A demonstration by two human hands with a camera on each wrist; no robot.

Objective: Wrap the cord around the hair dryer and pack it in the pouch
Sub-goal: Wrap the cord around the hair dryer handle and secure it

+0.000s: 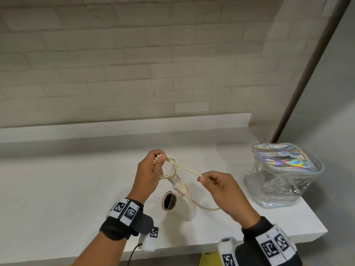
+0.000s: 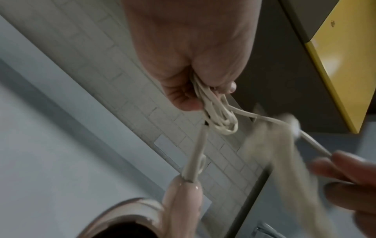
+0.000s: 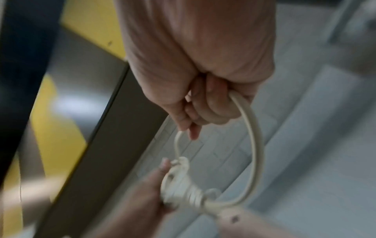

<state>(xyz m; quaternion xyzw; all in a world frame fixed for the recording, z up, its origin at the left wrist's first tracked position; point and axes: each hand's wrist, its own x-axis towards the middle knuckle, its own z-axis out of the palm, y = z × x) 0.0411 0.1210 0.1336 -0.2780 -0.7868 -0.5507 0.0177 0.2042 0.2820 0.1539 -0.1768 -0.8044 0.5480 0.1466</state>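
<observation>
A pale hair dryer (image 1: 180, 189) with a dark barrel mouth sits low over the white counter (image 1: 57, 189); whether it rests there I cannot tell. Its cream cord (image 1: 188, 169) is gathered in several loops above the handle. My left hand (image 1: 160, 159) grips those loops (image 2: 221, 124), with the dryer handle (image 2: 181, 201) hanging below them. My right hand (image 1: 201, 178) pinches one strand of cord (image 3: 254, 145) and pulls it taut to the right of the loops. A slack length curves under my right wrist. The clear, iridescent pouch (image 1: 278, 181) stands upright at the right, apart from both hands.
A raised ledge (image 1: 115, 127) runs along the back under a white brick wall. The counter ends just right of the pouch (image 1: 324, 231), and its front edge lies close under my wrists. A grey panel rises at the far right.
</observation>
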